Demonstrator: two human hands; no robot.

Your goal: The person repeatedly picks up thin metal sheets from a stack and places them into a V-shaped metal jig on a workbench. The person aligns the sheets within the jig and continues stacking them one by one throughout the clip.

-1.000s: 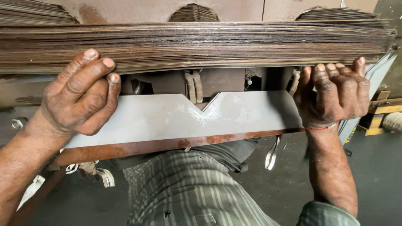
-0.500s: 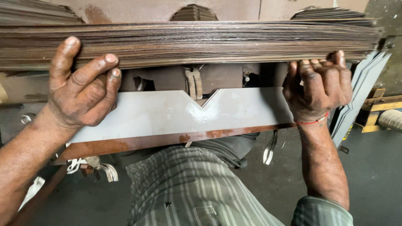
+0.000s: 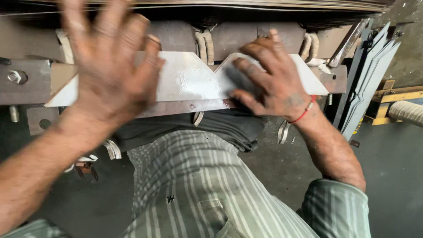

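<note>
A worker in a green-and-white striped shirt (image 3: 194, 194) stands pressed up against a steel workbench, both bare hands over a flat pale grey metal plate with a V-shaped notch cut in its far edge (image 3: 185, 81). The plate lies across the front of the bench, its near edge running along a rusty brown strip, just ahead of the worker's waist.

The right hand (image 3: 269, 81) rests palm-down on the right half of the plate, fingers spread and lying flat on the metal, gripping nothing; a red thread band (image 3: 304, 112) circles the wrist. The left hand (image 3: 108, 66) is blurred, fingers splayed wide open over the left half of the plate; it closes on nothing, and whether it touches the metal cannot be told.

Beyond the plate, a thick stack of thin brown metal sheets (image 3: 246, 4) runs along the top of the view. A steel hex bolt (image 3: 15, 77) sits in a grey bracket at the left end of the bench. To the right, several grey notched metal plates (image 3: 365, 83) lean upright together beside the bench, near a yellow-painted frame (image 3: 396, 97) on the dark floor.
</note>
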